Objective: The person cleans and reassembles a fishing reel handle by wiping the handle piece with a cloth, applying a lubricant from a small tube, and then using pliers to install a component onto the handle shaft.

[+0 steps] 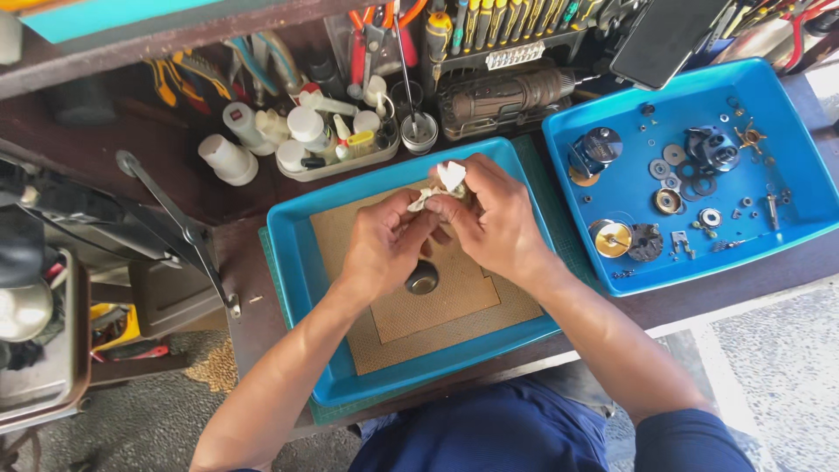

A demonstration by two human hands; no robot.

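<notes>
Repair workshop: screwdriver rack [516, 22], parts tray [791, 131]

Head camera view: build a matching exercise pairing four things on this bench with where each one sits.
Things:
1. white cloth
2. round metal part
3. small gears and washers
4. white bottles

Places:
A. in the right blue tray
B. in a pale tray behind the near blue tray
C. pinched between the left hand and right hand
D. on the brown mat, below the hands

Pairs: 1-C, 2-D, 3-A, 4-B
</notes>
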